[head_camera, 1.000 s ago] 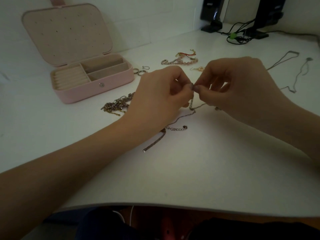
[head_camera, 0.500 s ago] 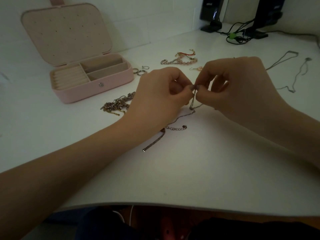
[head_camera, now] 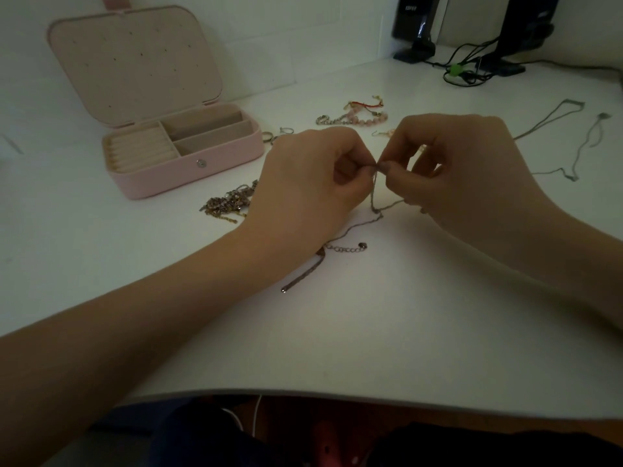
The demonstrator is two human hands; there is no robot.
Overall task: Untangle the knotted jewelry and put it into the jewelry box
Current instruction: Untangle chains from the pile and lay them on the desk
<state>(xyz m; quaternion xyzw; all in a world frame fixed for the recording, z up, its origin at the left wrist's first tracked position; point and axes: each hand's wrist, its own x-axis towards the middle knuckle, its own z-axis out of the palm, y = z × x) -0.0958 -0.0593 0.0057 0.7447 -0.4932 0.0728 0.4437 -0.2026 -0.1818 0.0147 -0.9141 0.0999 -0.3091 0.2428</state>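
Fingertips (head_camera: 373, 169) of my left hand (head_camera: 310, 183) & right hand (head_camera: 465, 170) pinch the chain (head_camera: 374, 197) at one spot, lifted so the knot hangs visible; rest trails near on the table (head_camera: 371, 332). Box (head_camera: 188, 156) sits open far left, ready.

The hands (head_camera: 377, 170) hide the chain's (head_camera: 376, 203) knot between pinching fingertips; the top frame edge crops both black speakers (head_camera: 416, 25).

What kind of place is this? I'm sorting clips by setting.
Probably a home desk: a white tabletop against a wall, black speakers with tangled cables at the back, jewelry around an open pink jewelry box.
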